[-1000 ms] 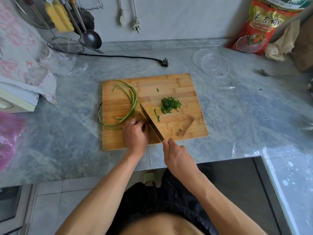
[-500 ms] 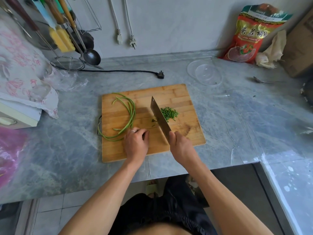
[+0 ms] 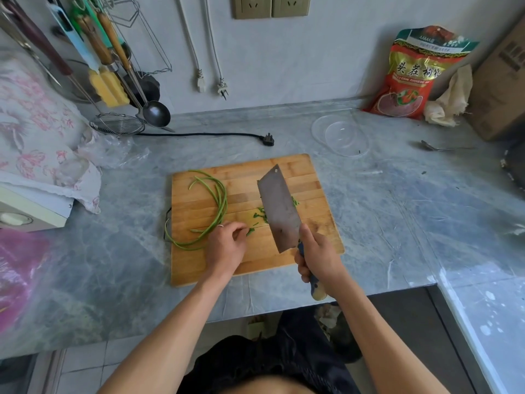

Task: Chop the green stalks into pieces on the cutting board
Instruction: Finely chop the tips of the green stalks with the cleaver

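Board: one rectangular bamboo cutting board (image 3: 244,265) lies on the grey marble counter (image 3: 383,211).
Stalks: a few long green stalks (image 3: 220,204), too overlapped to count, curve over the board's left part, their loop hanging past its left edge.
Pieces: a small scatter of chopped green bits (image 3: 260,216) sits mid-board, partly hidden behind the blade.
Knife: one broad steel cleaver (image 3: 279,209) is raised flat-side up above the board.
Right hand (image 3: 319,255): fingers wrapped tight around the cleaver's handle.
Left hand (image 3: 225,245): fingers curled together, pinching the stalk ends on the board; one ring (image 3: 220,226) shows.
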The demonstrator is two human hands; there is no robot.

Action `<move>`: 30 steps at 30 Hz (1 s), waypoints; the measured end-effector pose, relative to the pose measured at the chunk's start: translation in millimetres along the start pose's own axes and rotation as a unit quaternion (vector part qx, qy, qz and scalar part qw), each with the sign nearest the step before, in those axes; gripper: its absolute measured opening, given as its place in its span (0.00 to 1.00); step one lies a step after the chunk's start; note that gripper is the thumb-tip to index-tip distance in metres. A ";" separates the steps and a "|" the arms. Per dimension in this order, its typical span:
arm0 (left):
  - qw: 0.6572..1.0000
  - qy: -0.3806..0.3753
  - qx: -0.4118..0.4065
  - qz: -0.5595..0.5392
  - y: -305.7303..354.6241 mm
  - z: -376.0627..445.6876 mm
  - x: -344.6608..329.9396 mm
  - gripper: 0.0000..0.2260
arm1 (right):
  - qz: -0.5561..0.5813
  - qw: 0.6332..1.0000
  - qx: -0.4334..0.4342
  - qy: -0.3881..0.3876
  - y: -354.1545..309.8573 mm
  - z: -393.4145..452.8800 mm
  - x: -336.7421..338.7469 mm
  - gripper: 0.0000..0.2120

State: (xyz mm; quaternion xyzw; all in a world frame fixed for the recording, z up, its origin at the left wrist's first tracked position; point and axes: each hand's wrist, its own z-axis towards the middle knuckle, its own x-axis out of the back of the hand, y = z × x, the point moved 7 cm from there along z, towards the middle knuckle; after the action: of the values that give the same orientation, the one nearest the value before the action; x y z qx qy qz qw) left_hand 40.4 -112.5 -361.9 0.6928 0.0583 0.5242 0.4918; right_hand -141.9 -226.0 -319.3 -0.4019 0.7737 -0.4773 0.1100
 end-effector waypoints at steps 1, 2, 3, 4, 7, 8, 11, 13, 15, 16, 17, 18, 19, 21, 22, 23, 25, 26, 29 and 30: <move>1.000 -0.004 -0.004 0.002 1.4 1.7 0.4 0.07 | -0.007 1.000 0.003 0.001 -1.5 -0.3 1.7 0.23; 1.000 -0.004 -0.009 -0.001 4.1 2.9 1.6 0.08 | -0.049 0.998 0.025 0.010 -3.2 1.1 4.7 0.23; 1.000 -0.001 -0.013 -0.008 8.9 4.8 4.0 0.09 | -0.113 0.991 0.061 0.026 -7.8 2.1 8.6 0.22; 1.000 0.004 -0.016 -0.019 13.5 6.5 6.1 0.09 | -0.179 0.978 0.101 0.043 -11.7 3.1 12.0 0.21; 0.998 0.021 -0.020 -0.054 25.8 10.8 11.5 0.08 | -0.321 0.927 0.174 0.089 -14.6 3.1 22.1 0.20; 0.997 0.039 -0.026 -0.061 29.3 11.5 14.7 0.08 | -0.361 0.910 0.176 0.099 -14.1 2.2 24.6 0.20; 0.989 0.104 -0.099 -0.040 43.8 11.8 28.2 0.11 | -0.428 0.881 0.173 0.106 -15.7 -2.3 28.2 0.21; 0.982 0.078 -0.170 -0.004 57.4 15.0 26.0 0.17 | -0.449 0.869 0.179 0.106 -17.5 -5.2 28.5 0.23; 0.977 -0.015 -0.209 0.033 68.3 22.2 11.4 0.19 | -0.470 0.856 0.187 0.106 -18.9 -7.2 27.3 0.24; 0.973 -0.066 -0.216 0.046 71.8 25.9 3.0 0.18 | -0.480 0.850 0.192 0.103 -19.2 -8.0 26.0 0.24; 0.967 -0.110 -0.223 0.055 77.1 28.9 -4.6 0.17 | -0.489 0.844 0.198 0.100 -20.0 -8.8 25.3 0.23; 0.960 -0.147 -0.229 0.064 82.7 31.1 -11.4 0.16 | -0.497 0.838 0.204 0.097 -20.9 -9.4 23.7 0.23; 0.952 -0.181 -0.234 0.076 88.7 32.9 -18.2 0.17 | -0.505 0.831 0.211 0.094 -22.0 -9.9 21.6 0.23; 0.936 -0.240 -0.231 0.112 99.8 37.6 -31.0 0.20 | -0.514 0.823 0.223 0.094 -22.3 -10.1 19.9 0.23; 0.930 -0.262 -0.221 0.131 102.5 40.5 -36.2 0.22 | -0.516 0.821 0.226 0.094 -22.3 -10.0 19.6 0.23; 0.927 -0.274 -0.211 0.144 104.3 43.0 -40.7 0.24 | -0.517 0.820 0.226 0.094 -21.5 -9.3 20.4 0.22; 0.935 -0.264 -0.192 0.141 104.8 48.9 -40.6 0.26 | -0.517 0.821 0.223 0.091 -19.9 -7.4 21.2 0.22; 0.941 -0.245 -0.192 0.131 105.6 50.9 -38.0 0.26 | -0.514 0.824 0.222 0.089 -19.4 -6.5 21.8 0.22; 0.954 -0.177 -0.208 0.124 109.0 48.3 -29.2 0.20 | -0.504 0.829 0.224 0.092 -19.4 -5.7 25.9 0.23; 0.958 -0.150 -0.199 0.142 107.0 48.3 -25.7 0.17 | -0.502 0.830 0.222 0.094 -19.7 -5.6 27.9 0.23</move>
State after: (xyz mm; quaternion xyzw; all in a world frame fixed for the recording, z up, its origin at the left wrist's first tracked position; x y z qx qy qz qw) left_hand 20.4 -212.2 -298.0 0.6527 -0.2202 0.4796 0.5436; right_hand -153.0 -247.0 -294.1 -0.6528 0.3450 -0.6614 -0.1320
